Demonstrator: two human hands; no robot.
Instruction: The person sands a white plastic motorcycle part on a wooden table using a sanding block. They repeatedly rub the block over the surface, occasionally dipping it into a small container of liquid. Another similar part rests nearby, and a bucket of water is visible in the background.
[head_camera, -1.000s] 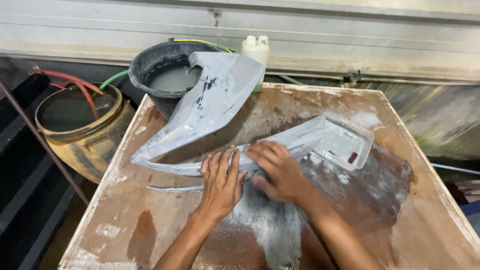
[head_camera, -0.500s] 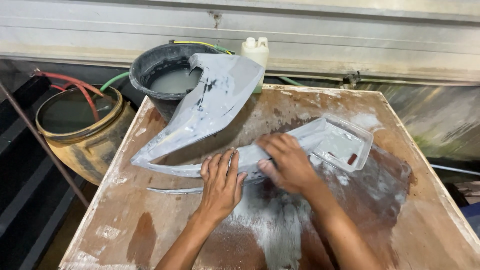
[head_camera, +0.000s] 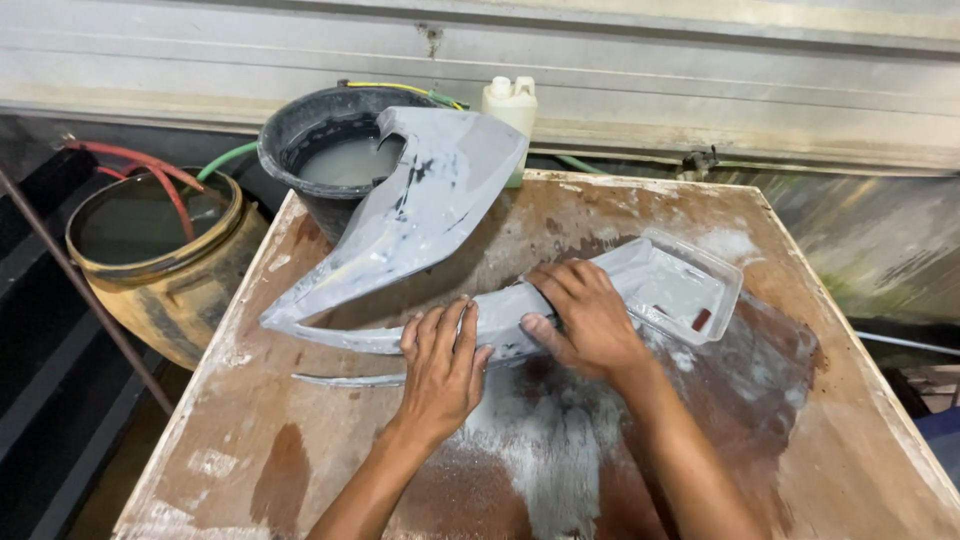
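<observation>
Wet table (head_camera: 330, 440) fills the frame, bare along its lower edges; grey panel (head_camera: 420, 215) lies centre, overhanging upper left; left hand (head_camera: 440, 365) pressed flat on its lower strip, right hand (head_camera: 590, 315) wrapped round it; tray (head_camera: 725, 290) right.

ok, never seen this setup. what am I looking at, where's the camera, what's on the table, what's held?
There is no machine: a person works with two bare hands. The single camera sits on the person's head, looking down. On the stained brown wooden table lies a grey curved plastic body panel, dusted with whitish residue. The left hand presses flat on the panel's lower arm; the right hand is curled over it further along. A clear plastic tray sits beside them. Behind are a black bucket of cloudy water, a yellow drum and a white jug.
</observation>
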